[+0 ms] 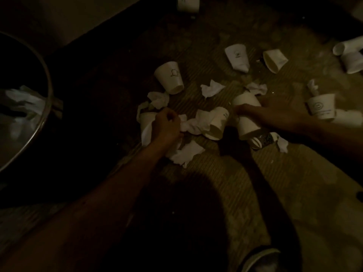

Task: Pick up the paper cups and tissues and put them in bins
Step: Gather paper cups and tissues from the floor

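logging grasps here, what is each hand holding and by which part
Left hand pinches a crumpled tissue by its left edge. Right hand seems to grip a paper cup round its side wall, though blur leaves that unsure.

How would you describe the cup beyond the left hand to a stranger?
From the metal-rimmed bin on the left, look right across the dark floor. Just beyond the left hand lies a white cup; only it bears a bell-shaped outline drawing.

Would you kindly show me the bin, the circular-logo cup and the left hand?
bin [49, 81]: head view, its metal rim.
circular-logo cup [321, 107]: head view, its side wall.
left hand [166, 125]: head view, back of hand.
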